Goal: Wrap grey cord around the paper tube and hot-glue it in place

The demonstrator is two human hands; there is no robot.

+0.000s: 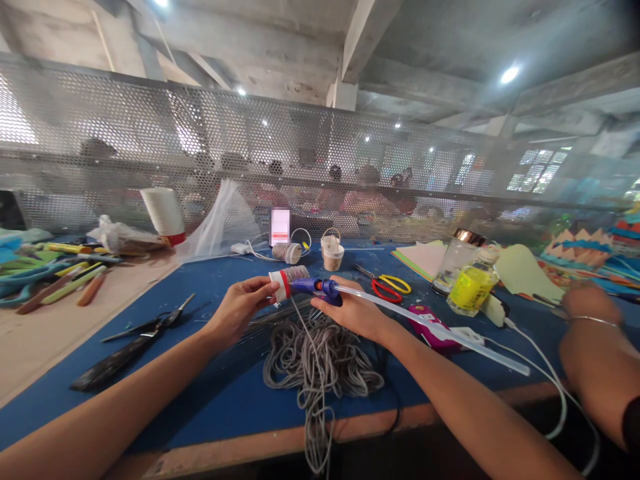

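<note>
My left hand (243, 303) is closed on a small paper cup (286, 283) with a red band, partly wrapped in grey cord. My right hand (353, 310) grips a blue hot glue gun (317, 288) whose nozzle touches the cup. A long clear glue stick (430, 327) sticks out of the gun's back toward the right. Below both hands lies a loose pile of grey cord (317, 360) on the blue mat (200, 393); one strand runs up to the cup.
Black scissors (145, 328) lie left, yellow-handled scissors (387, 287) and a pink object (430, 323) right. A glass jar (455, 263), a yellow-liquid bottle (473, 290), wrapped cups (333, 253) and a stack of paper cups (163, 213) stand behind. Another person's arm (595, 340) is at right.
</note>
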